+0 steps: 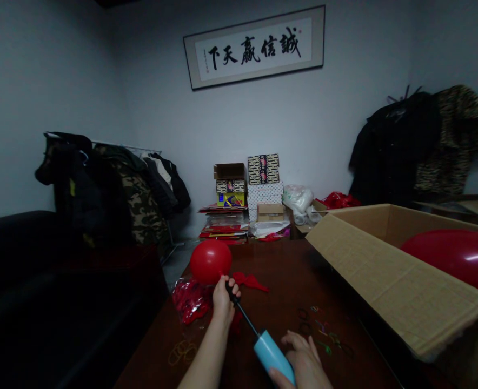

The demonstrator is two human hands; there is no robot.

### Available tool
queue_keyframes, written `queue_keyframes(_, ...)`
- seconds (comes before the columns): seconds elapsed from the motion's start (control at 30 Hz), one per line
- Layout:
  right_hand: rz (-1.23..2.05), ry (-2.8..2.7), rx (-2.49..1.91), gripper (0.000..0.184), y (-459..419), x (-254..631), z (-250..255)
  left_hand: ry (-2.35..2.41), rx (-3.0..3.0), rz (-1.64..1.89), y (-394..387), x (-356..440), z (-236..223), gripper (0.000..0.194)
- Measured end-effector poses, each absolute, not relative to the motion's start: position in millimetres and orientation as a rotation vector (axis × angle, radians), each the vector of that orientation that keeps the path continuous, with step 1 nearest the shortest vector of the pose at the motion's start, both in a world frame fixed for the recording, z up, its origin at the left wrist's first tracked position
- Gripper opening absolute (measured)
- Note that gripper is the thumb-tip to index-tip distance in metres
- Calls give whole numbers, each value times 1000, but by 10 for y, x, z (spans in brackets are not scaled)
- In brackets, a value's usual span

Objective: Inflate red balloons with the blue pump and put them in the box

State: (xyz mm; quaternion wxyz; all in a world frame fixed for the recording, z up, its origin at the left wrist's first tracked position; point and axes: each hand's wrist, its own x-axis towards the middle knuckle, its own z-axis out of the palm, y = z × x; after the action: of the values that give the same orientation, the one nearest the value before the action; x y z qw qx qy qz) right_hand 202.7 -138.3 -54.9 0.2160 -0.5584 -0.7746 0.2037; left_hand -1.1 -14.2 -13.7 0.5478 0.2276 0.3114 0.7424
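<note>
My left hand (223,299) is closed round the black nozzle of a hand pump, pinching the neck of a small, partly inflated red balloon (210,261) that sits on the nozzle. My right hand (303,363) grips the light-blue barrel of the pump (272,355) near the bottom edge of the view. The pump's black rod runs up and left from the barrel to my left hand. Both hands hover over a dark brown table (287,281).
A bag of uninflated red balloons (190,299) lies left of my hand. Rubber bands (322,328) are scattered on the table. A large open cardboard box (389,270) at right holds an inflated red balloon (458,258). Stacked boxes (249,186) stand by the far wall, and coats hang on both sides.
</note>
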Motion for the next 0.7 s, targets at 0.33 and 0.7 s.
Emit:
queue_keyframes(0.33,600,-2065,-1631,48,-1149,1831,-356,768,534,1657,-300,385,-350,33)
queue_keyframes(0.7,552,-2208,-1650,42,-1228,2008,-761,844,535,1778,-159,-4,-314,30)
